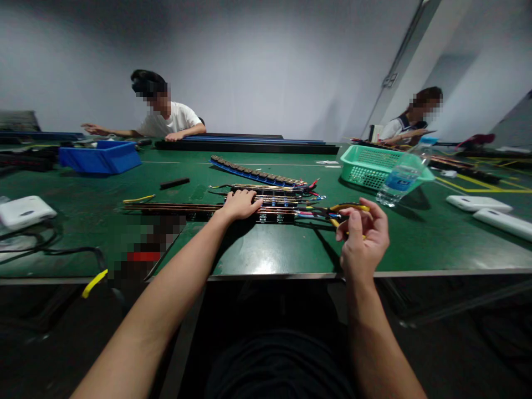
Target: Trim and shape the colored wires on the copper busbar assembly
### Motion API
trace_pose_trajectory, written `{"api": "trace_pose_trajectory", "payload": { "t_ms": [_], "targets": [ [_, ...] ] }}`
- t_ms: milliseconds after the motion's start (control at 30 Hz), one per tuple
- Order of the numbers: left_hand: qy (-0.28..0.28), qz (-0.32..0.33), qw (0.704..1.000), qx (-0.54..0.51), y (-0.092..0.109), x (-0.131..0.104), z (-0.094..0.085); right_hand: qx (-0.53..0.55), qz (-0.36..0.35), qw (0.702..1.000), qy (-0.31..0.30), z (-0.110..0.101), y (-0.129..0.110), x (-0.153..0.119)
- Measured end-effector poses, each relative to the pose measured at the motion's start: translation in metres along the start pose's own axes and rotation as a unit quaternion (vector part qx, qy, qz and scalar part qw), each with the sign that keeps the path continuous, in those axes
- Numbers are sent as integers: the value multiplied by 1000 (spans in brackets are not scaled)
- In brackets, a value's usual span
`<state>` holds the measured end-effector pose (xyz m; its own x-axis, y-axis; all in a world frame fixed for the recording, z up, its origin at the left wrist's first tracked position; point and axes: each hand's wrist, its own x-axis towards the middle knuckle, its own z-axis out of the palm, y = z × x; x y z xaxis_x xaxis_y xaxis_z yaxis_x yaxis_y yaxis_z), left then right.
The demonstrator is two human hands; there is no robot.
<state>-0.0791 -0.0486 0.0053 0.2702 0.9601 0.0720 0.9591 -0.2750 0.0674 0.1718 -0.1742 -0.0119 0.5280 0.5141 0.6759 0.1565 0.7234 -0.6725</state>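
My left hand lies flat with fingers stretched across several dark strips with copper-coloured rails. The nearest long strip runs left to right beneath it. In my right hand is a pair of yellow-handled pliers, jaws pointing left. Those jaws are at the coloured wires leaving the strip's right end; whether they grip a wire I cannot tell. Just behind are shorter strips with loose wire ends. Farther back, a blue-edged strip lies at a slant.
A green basket stands right, with a water bottle leaning against it. A blue bin is at left. White devices lie on the right. Long black bars lie at the back. Two people sit across the table.
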Motion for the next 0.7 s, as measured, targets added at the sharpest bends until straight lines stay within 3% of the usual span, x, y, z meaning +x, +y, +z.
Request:
{"api": "trace_pose_trajectory", "payload": {
  "t_ms": [200, 400, 533, 700],
  "targets": [
    [5, 3, 1000, 2, -1, 1, 1, 12, -33, 999, 5, -12, -13, -19],
    [4, 1, 1000, -1, 0, 0, 0, -15, -28, 997, -74, -17, 4, -34],
    [4, 3, 1000, 3, 0, 0, 0, -60, -40, 977, -199, -25, 14, -41],
    [7, 2, 1000, 6, -1, 1, 2, -172, -116, 908, -364, -26, 12, -39]
  ]
}}
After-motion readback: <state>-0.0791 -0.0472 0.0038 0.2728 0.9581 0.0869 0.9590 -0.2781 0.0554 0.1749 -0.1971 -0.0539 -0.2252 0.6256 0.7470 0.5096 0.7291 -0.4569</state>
